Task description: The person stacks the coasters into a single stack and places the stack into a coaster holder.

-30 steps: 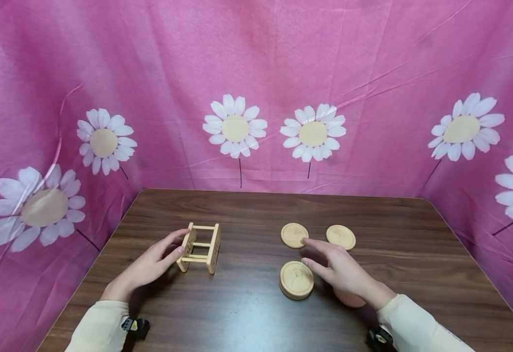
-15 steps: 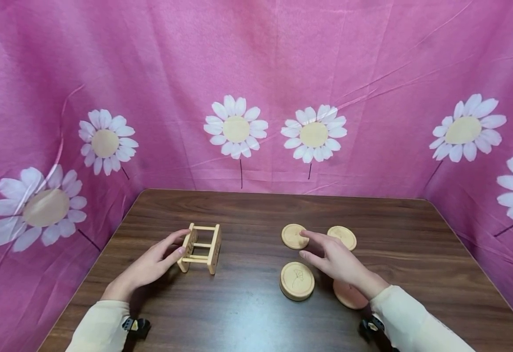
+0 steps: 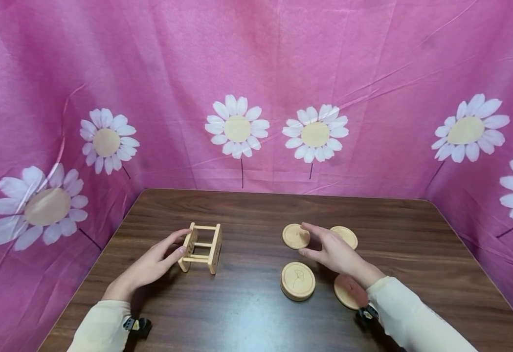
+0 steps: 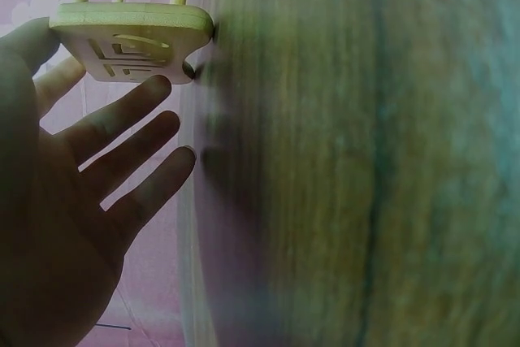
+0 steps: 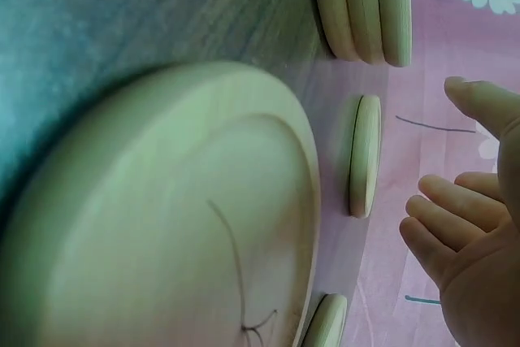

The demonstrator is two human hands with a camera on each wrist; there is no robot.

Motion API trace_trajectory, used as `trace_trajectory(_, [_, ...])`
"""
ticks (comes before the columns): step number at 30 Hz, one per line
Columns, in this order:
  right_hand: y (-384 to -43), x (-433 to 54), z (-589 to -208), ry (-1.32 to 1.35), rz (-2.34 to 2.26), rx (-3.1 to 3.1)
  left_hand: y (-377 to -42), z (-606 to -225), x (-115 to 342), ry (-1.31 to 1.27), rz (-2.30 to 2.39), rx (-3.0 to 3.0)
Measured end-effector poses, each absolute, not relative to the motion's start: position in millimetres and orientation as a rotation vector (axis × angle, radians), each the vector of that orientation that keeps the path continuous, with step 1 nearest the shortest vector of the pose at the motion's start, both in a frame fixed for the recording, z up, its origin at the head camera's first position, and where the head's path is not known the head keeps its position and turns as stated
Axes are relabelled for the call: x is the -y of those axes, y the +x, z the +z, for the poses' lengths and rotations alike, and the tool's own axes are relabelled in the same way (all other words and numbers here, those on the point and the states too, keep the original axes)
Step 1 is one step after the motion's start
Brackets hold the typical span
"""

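Head view: on a dark wood-grain counter (image 3: 247, 210), a small pale wooden rack (image 3: 215, 248) stands to my left, with my left hand (image 3: 148, 264) against its outer side. The left wrist view shows thumb and index finger at that slotted side panel (image 4: 130, 26), the other 3 fingers fanned wide; I judge the touch is there to steady something light that could slide. The rack's 2 side panels face left and right, with rods crossing between them. Its longer axis seems to follow those panels, away from me rather than sideways (foreshortening hides how much of that is height).

My right hand (image 3: 337, 254) hovers among round wooden discs, thumb and index finger well apart, holding nothing; that spread would suit a disc's rim. A stack (image 3: 298, 283) of 3 sits in front of it, a far-left disc (image 3: 293, 236) lies just beyond my fingertips, a far-right disc (image 3: 348, 237) is partly hidden, and a near-right disc (image 3: 346, 293) lies under my forearm. Lying flat and apart, the 3 loose discs look easy to take singly. Being round, they have no long axis across their faces; the stack's leaf drawing has its stem towards me.
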State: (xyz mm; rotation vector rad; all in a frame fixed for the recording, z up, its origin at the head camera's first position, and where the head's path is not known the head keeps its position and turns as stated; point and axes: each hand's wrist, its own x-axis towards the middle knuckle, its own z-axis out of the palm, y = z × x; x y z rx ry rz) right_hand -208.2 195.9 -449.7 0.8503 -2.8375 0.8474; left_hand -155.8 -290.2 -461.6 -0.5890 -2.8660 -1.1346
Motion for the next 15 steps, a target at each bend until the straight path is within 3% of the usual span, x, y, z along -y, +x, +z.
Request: trace_trajectory(15, [-225.0,-197.2,-452.4,0.791,0.870,2.911,-158.8,-463.0,293.7,-0.589,-1.151,2.886])
